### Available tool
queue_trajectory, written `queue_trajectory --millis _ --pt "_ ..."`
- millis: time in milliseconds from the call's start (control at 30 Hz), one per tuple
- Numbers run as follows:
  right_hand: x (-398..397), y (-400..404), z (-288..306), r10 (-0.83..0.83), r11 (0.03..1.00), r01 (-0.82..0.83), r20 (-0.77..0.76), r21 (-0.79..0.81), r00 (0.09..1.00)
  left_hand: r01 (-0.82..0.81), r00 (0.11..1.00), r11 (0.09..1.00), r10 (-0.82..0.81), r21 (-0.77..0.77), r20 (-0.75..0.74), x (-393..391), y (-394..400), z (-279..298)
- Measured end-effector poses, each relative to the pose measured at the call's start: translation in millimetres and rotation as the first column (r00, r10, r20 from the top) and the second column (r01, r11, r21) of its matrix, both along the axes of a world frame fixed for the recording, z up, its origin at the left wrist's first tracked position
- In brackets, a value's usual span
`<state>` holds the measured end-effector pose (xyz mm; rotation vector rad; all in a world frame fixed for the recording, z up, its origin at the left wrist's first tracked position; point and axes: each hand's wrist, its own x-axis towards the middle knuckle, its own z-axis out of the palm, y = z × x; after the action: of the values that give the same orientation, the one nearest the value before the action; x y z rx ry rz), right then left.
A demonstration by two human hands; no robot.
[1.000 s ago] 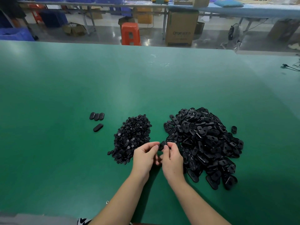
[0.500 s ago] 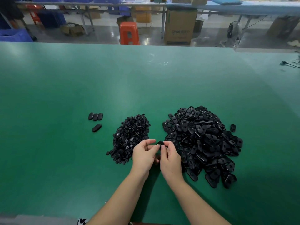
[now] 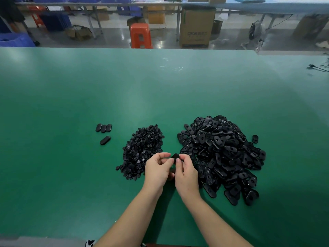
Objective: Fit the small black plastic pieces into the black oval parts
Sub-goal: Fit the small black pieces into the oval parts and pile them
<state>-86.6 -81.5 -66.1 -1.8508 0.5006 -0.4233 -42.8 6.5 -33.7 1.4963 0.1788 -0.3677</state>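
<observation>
Head view, only cam. Green table (image 3: 160, 90) filling most of frame, seen from above and fwd.

Both hands at lower centre, raised just above table, fingertips meeting. Left hand (image 3: 157, 171) w/ thumb and forefinger curled in, pinching left side of black oval part (image 3: 175, 156). Right hand (image 3: 187, 172) curled likewise, thumb and fingers pinching same part from right. So both clamped on one oval part, held between the two piles. Whether a small piece already sits in it: can't tell, too small and dark.

Pile of small black plastic pieces (image 3: 142, 150) just left of hands, roundish bits heaped loosely, a few strays at near-left edge. Left hand's knuckles overlapping pile's near-right edge in view; touching or not, unclear.

Pile of black oval parts (image 3: 222, 155) right of hands, much bigger, parts lying every which way, some showing a hole in the face. Right hand just beside its left edge. One lone black part (image 3: 255, 139) apart from pile on far-right side.

Further left, well apart from piles: three oval parts (image 3: 103, 128) side by side in a row, touching; fourth oval part (image 3: 105, 140) alone just nearer, tilted.

Beyond table: orange stool (image 3: 140, 35), cardboard box (image 3: 195, 27), blue crates (image 3: 16, 40), long bench w/ blue top. Black cable (image 3: 317, 68) on table's far-right.
</observation>
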Motion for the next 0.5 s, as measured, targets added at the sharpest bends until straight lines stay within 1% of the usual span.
queue_trajectory --millis 200,367,433,500 --pt "-0.9 -0.4 2.3 0.021 0.999 -0.022 0.020 0.050 1.000 0.036 0.999 0.999 -0.036 0.012 -0.006 3.5 2.3 -1.4" --pt "-0.4 -0.9 0.0 0.035 0.998 -0.036 0.010 0.060 0.999 0.039 0.999 0.999 -0.039 0.010 -0.002 4.0 4.6 -1.9" --pt "0.0 -0.9 -1.2 0.042 0.997 -0.042 0.001 0.061 0.999 0.046 0.998 0.998 -0.047 0.040 0.031 4.3 5.8 -2.0" --pt "0.3 -1.4 -2.5 0.051 0.998 -0.051 -0.002 0.049 0.999 0.049 0.994 0.991 -0.061 0.123 0.092 4.5 6.9 -2.2"
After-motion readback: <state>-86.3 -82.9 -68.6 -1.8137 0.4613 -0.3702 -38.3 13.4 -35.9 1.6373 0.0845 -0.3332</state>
